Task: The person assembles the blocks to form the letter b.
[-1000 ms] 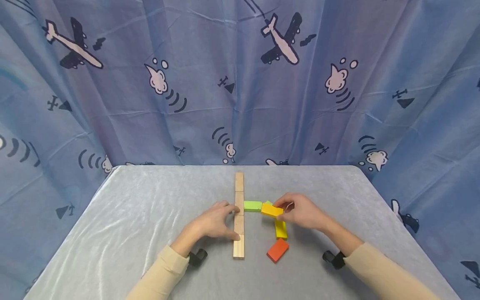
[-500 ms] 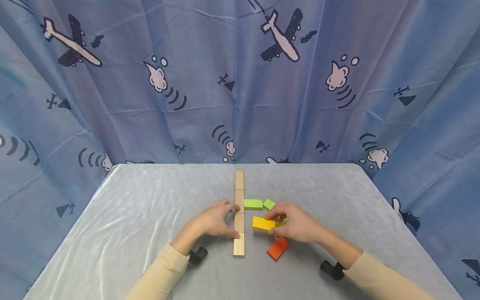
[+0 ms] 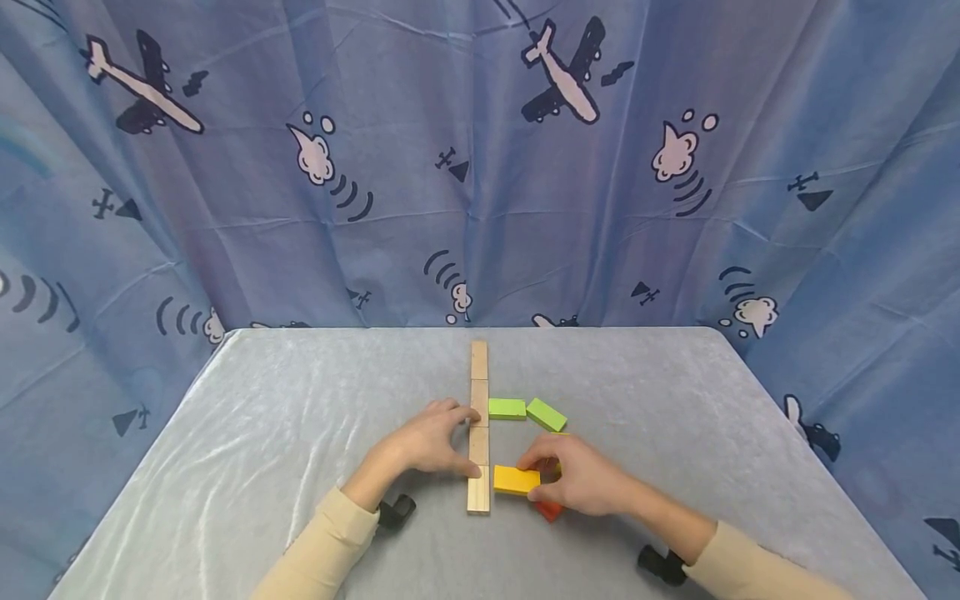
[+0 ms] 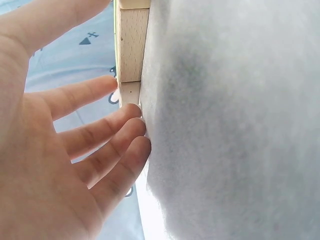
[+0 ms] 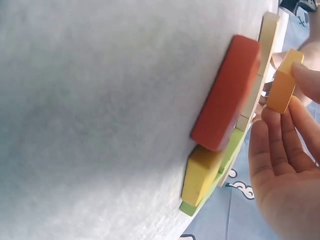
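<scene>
In the head view a straight row of wooden blocks (image 3: 479,447) runs away from me down the middle of the table. My left hand (image 3: 426,442) rests along its left side, fingers extended and thumb apart, fingertips at the blocks. My right hand (image 3: 588,479) pinches an orange-yellow block (image 3: 514,480) by one end between thumb and fingers. The right wrist view shows that block raised off the cloth, close to the right of the nearest wooden block. Beneath the right hand lie a red block (image 5: 227,95) and a yellow block (image 5: 200,177), both partly hidden in the head view.
One green block (image 3: 507,409) meets the wooden row's right side, and a second green block (image 3: 547,415) lies angled beside it. A pale cloth (image 3: 300,392) covers the table. Behind hangs a blue curtain (image 3: 390,100) printed with planes.
My right hand has carried the orange-yellow block from above the angled green block toward me and slightly left, uncovering that green block and covering the yellow one. My left hand has stayed put.
</scene>
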The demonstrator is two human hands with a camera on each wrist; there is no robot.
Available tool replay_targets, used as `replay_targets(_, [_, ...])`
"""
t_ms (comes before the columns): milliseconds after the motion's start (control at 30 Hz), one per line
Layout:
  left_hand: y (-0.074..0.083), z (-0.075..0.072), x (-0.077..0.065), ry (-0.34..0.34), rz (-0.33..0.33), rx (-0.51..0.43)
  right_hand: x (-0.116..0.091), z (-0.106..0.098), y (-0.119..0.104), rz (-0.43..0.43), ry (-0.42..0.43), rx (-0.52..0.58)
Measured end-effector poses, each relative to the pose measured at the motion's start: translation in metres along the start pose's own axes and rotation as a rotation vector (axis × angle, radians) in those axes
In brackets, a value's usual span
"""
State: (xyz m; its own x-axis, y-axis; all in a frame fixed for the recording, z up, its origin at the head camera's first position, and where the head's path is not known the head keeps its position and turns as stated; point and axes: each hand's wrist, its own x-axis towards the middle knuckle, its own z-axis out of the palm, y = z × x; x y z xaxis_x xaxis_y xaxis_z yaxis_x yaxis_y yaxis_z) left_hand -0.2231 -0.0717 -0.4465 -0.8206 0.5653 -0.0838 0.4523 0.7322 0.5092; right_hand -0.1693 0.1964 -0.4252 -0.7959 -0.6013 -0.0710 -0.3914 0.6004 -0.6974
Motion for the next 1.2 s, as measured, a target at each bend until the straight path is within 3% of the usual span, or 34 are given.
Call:
replay_targets(400, [0.000,0.001,0.001,0.002,0.002,-0.008,-0.002,0.012,0.001,-0.010,-0.031,0.023])
replay_targets(1200, [0.001,-0.001,-0.001,0.009,0.013,0.001,-0.001,0.017,-0.002,-0.046,-0.082,-0.075])
